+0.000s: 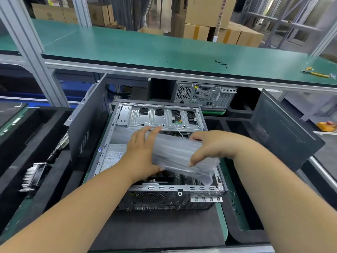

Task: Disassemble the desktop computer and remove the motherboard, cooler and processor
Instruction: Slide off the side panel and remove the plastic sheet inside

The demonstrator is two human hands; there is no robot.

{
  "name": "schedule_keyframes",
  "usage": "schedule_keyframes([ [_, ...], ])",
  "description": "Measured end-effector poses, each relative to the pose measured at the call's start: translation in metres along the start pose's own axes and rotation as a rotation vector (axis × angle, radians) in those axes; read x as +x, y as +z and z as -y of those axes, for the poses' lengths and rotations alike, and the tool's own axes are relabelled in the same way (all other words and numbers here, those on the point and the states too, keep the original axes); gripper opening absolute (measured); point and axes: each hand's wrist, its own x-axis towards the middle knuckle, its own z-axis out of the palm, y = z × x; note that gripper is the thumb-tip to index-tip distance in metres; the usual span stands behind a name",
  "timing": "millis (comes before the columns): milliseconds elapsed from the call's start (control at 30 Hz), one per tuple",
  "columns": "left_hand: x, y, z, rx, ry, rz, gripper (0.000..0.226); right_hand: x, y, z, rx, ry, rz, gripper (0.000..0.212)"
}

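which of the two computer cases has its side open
The near computer case under the hands, lying flat with its insides exposed. The far computer case beneath the shelf shows only its rear panel.

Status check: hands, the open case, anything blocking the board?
Left hand flat against clear air-cushion packing, right hand gripping it. Open computer case on its side, side panel off. Packing covers the motherboard area; board mostly hidden.
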Motion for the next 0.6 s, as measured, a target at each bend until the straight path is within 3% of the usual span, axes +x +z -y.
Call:
schedule_keyframes([
  [67,-0.008,-0.007,0.001,-0.157,-0.15,-0.083,0.108,-0.011,-0.015,0.003,-0.024,-0.022,-0.011,0.085],
  [167,-0.011,-0.02,0.006,-0.344,-0.341,-0.155,0.069,-0.025,-0.029,0.005,-0.051,0.0,-0.073,0.1],
  [233,-0.008,-0.032,0.009,-0.538,-0.499,-0.062,0.04,-0.032,-0.031,0.005,-0.05,0.026,-0.104,0.099],
  [300,-0.005,-0.041,0.011,-0.809,-0.634,0.085,0.025,-0.039,-0.031,0.007,-0.001,0.028,-0.153,0.085],
  [367,-0.006,-0.047,0.01,-1.05,-0.709,0.256,0.036,-0.045,-0.03,0.01,0.061,0.009,-0.237,0.07],
  [467,-0.009,-0.049,0.006,-1.228,-0.724,0.506,0.054,-0.052,-0.027,0.012,0.162,-0.032,-0.402,0.065],
  [600,-0.013,-0.042,-0.01,-1.283,-0.634,0.513,0.057,-0.065,-0.03,0.001,0.338,-0.14,-0.615,0.07],
])
